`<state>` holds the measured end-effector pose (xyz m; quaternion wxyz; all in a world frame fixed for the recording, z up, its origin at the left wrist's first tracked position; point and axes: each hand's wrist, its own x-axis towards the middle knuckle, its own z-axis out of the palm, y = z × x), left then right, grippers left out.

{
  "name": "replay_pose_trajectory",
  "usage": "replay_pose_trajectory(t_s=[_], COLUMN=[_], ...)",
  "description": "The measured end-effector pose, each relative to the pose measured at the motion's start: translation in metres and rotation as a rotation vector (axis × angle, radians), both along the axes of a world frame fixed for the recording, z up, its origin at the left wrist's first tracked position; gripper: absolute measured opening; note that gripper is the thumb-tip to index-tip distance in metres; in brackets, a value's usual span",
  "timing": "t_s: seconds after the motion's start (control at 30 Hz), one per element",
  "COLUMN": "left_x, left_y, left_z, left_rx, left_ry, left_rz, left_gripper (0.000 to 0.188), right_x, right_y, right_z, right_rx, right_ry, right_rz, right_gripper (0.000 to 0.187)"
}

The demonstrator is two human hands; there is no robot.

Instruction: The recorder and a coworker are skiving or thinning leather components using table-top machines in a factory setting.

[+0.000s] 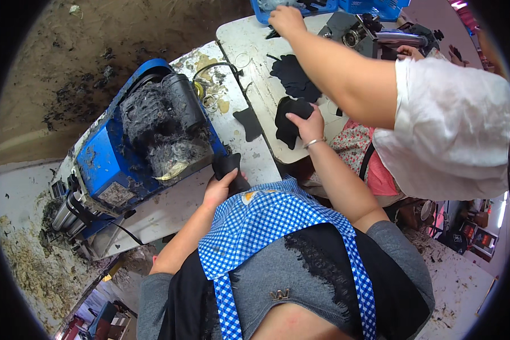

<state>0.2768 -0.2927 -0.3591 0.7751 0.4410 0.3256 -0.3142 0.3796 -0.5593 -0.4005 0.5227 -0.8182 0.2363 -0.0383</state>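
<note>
My left hand (pixel 220 186) is closed on a small black cut piece (pixel 228 164) with curved edges, close to the blue machine and just above my apron. My right hand (pixel 309 123) grips a bunch of black cut pieces (pixel 288 127) over the near edge of the right-hand table; I cannot tell how many are in it. Just beyond that hand, a pile of similar black pieces (pixel 294 76) lies on the tabletop. One dark flat piece (pixel 248 123) rests by itself on the white surface between the machine and that table.
A blue machine (pixel 102 156) with a lint-covered motor (pixel 182 102) and metal rollers (pixel 71 218) stands at left. On the right, a co-worker's bare arm (pixel 345 71) in a white sleeve (pixel 447 107) reaches across toward a blue basket (pixel 262 12). Another machine (pixel 351 37) stands behind.
</note>
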Motion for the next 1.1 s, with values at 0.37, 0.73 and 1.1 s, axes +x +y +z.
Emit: replay_pose_trajectory(t_s=[0.37, 0.73, 1.1], left_x=[0.0, 0.017, 0.02], left_y=[-0.002, -0.014, -0.006], left_z=[-0.019, -0.001, 0.011], left_rx=[-0.107, 0.034, -0.04], left_ry=[-0.035, -0.102, -0.01], left_rz=[-0.019, -0.128, -0.039], left_gripper=[0.036, 0.042, 0.039], right_x=[-0.013, -0.009, 0.004], right_y=[0.096, 0.08, 0.046], right_z=[-0.009, -0.023, -0.045], right_rx=[-0.666, -0.453, -0.069], right_ry=[-0.172, -0.14, -0.006], right_rz=[0.635, 0.496, 0.094], right_gripper=[0.05, 0.059, 0.027])
